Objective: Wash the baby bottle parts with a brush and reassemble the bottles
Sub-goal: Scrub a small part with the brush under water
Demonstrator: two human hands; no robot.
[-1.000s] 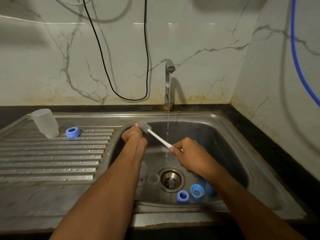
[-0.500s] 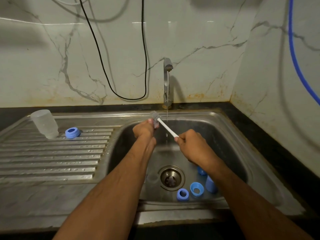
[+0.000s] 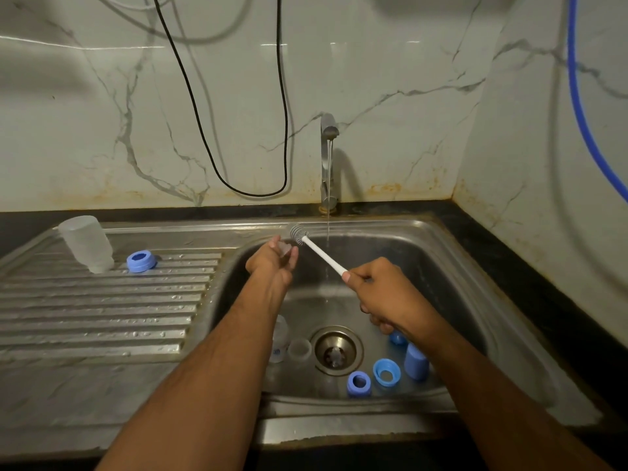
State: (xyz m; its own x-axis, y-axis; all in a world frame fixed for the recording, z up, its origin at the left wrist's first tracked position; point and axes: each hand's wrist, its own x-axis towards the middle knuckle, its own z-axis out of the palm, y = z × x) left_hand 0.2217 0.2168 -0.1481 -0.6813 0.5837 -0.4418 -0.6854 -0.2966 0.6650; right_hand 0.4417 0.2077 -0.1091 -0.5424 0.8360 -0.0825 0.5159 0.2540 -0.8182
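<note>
Left hand [image 3: 272, 263] is curled round a small clear part [image 3: 284, 249], looks like a teat but too blurred and too covered by fingers to be sure. Right hand [image 3: 377, 294] is clamped on the lower end of the brush [image 3: 319, 251]; only the white shaft and grey head show, the rest of the handle is inside the fist. Brush head sits just above and beside the clear part, near the basin's back rim; can't tell if the bristles touch it. Tap [image 3: 329, 161] runs a thin stream that falls just right of the brush shaft, apart from it. Sink [image 3: 452, 266] holds, near the drain [image 3: 336, 350]: a clear bottle [image 3: 280, 338] mostly hidden behind the left forearm, a clear ring [image 3: 299, 348] beside it, hard to read against the steel, two blue rings [image 3: 358, 383] [image 3: 386, 372] touching or nearly so at the front, a blue cap [image 3: 416, 362] just right of them, and one more blue piece [image 3: 397, 338] half hidden under the right wrist, can't identify. On the drainboard [image 3: 102, 311]: a frosted bottle [image 3: 86, 244] mouth down and tilted, with a third blue ring [image 3: 141, 260] just beside it. Black cable [image 3: 285, 113] loops on the wall, blue hose [image 3: 577, 96] cut off at the right edge
</note>
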